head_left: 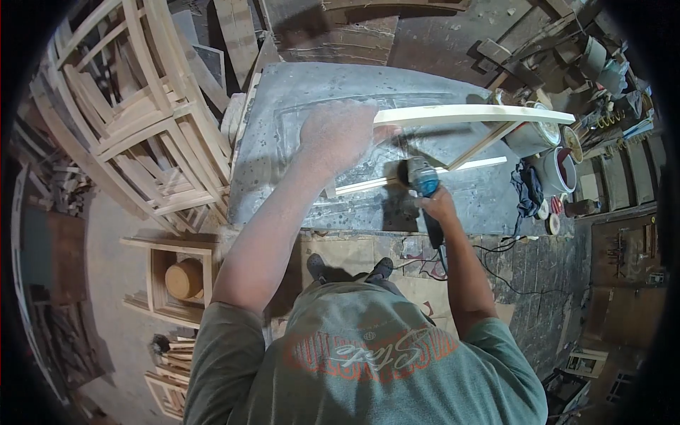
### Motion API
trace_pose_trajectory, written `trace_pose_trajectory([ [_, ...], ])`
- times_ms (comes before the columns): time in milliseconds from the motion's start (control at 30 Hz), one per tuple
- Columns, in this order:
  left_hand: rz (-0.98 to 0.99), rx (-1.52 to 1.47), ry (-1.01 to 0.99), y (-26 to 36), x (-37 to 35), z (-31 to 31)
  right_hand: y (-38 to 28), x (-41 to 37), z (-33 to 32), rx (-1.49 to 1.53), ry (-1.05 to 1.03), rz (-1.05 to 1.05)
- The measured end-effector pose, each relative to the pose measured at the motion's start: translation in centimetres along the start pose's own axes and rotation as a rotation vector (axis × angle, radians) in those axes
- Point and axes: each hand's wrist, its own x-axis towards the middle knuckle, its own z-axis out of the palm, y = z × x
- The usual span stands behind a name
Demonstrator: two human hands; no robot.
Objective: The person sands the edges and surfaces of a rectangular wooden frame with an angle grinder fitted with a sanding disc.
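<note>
My left hand (pixel 338 134) is closed around the near left end of a pale wooden frame (pixel 474 113), holding it up on edge over the grey worktable (pixel 283 205). The frame's lower rail rests along the tabletop, and a slanting side piece joins the two rails at the right. In my right hand (pixel 440 205) is a blue and black angle grinder (pixel 423 178), gripped by its body. Its round head points toward the lower rail and overlaps it in this view. From the grinder's rear end, a cord hangs down past the table edge.
Stacked wooden window frames (pixel 170 131) lean at the left of the table. Buckets (pixel 556 173) and a dark cloth (pixel 528 188) sit at its right end. A wooden box frame with a round tub (pixel 184 278) stands on the floor. The black cord (pixel 520 285) trails rightward.
</note>
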Motion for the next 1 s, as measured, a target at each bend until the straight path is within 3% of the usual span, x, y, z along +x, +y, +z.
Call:
trace_pose_trajectory([
  [67, -0.004, -0.004, -0.005, 0.0, 0.0, -0.1, -1.3, -1.2, 2.1, 0.058, -0.021, -0.059],
  [133, -0.012, -0.008, -0.011, -0.1, 0.0, 0.0, -4.9, -4.0, 2.8, -0.129, -0.055, -0.014],
  [267, 0.031, -0.010, -0.004, -0.3, 0.1, -0.3, -8.5, -10.5, 2.8, -0.154, -0.219, 0.050],
  [333, 0.067, 0.000, 0.058, -0.6, 0.2, 0.1, -6.4, -13.6, 2.8, -0.093, -0.165, 0.022],
  [533, -0.022, 0.011, -0.083, 0.4, -0.1, -0.7, 4.2, -19.7, 1.2, 0.322, -0.051, 0.075],
  [633, 0.023, 0.058, 0.052, 1.1, -1.3, -0.2, 4.0, -22.5, -2.7, 0.372, 0.014, 0.309],
  [733, -0.024, 0.078, 0.167, 2.2, -1.9, 1.3, 8.7, -24.9, -4.8, 0.676, 0.062, 0.263],
  [833, 0.065, 0.136, 0.334, 3.0, -0.7, 3.4, 13.0, -27.5, -7.3, 0.856, 0.064, 0.329],
  [933, 0.061, 0.103, 0.221, 8.6, 0.0, 2.7, 16.6, -29.8, -9.6, 1.104, 0.037, 0.333],
  [1000, 0.086, 0.092, 0.181, 10.7, 2.0, 4.1, 20.5, -31.0, -10.5, 1.014, 0.098, 0.349],
])
